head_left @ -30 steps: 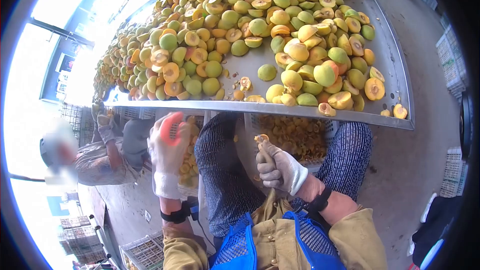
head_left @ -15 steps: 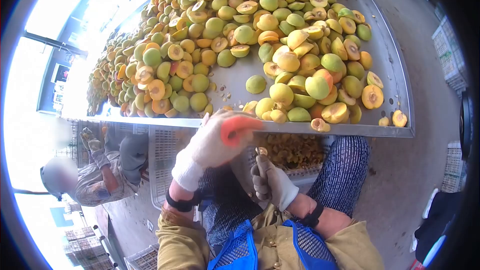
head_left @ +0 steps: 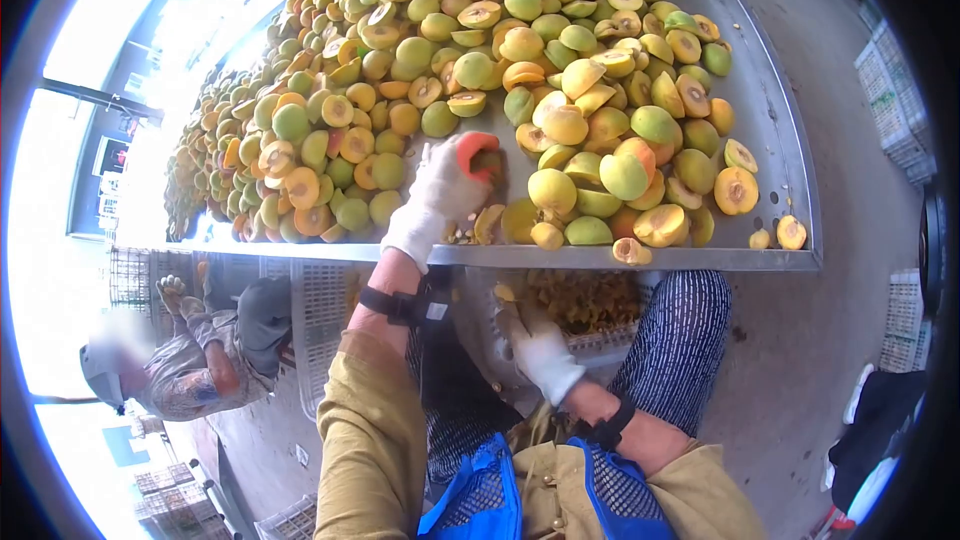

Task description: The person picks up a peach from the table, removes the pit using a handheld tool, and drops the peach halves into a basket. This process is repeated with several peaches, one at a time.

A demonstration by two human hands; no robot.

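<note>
My left hand (head_left: 447, 180), in a white glove with orange-red on the fingers, reaches over the metal table (head_left: 560, 256). Its fingers curl round a greenish peach half (head_left: 490, 164), mostly hidden by the glove. Cut peach halves (head_left: 487, 224) lie just beside it. Below the table edge, over my lap, my right hand (head_left: 535, 340) is closed in a pale glove and smeared by motion. From its top sticks a small tool with a yellowish rounded tip (head_left: 505, 293), too blurred to make out well.
A big heap of halved peaches (head_left: 420, 60) covers much of the table. Beneath its front edge stands a crate (head_left: 590, 302) of brownish scraps. Another person (head_left: 200, 360) sits at the left. Stacked crates (head_left: 893, 105) stand on the right; a raised rim borders the table.
My left hand has moved from the table's front edge up onto the tabletop and closed round a lone peach half. My right hand has shifted slightly left, staying low. The view has shifted a little.
</note>
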